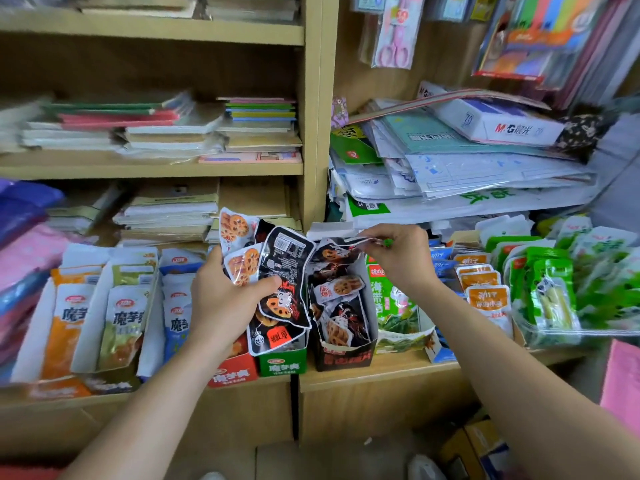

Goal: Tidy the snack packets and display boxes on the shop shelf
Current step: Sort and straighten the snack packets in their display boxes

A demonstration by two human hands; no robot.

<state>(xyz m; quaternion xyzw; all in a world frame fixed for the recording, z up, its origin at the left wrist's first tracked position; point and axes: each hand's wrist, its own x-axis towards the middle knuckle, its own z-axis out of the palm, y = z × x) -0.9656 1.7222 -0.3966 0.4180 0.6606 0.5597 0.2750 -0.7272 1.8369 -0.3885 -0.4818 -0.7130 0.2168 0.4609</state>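
My left hand [225, 299] grips a fanned bunch of black and white lotus-root snack packets [277, 268] above the shelf. Just right of it stands a black display box [346, 358] with several of the same packets upright inside. My right hand [398, 258] pinches the top edge of one packet [343, 249] that sticks out of the back of that box. A red box [235, 374] and a green box [284, 365] stand below the held bunch.
Orange, green and blue packets [121, 323] fill white boxes at the left. A green seaweed box [394, 306], orange packets [485, 296] and a bag of green packets [554, 299] lie at the right. Notebooks [166, 133] and paper stacks [467, 161] fill upper shelves. The shelf edge [381, 375] runs in front.
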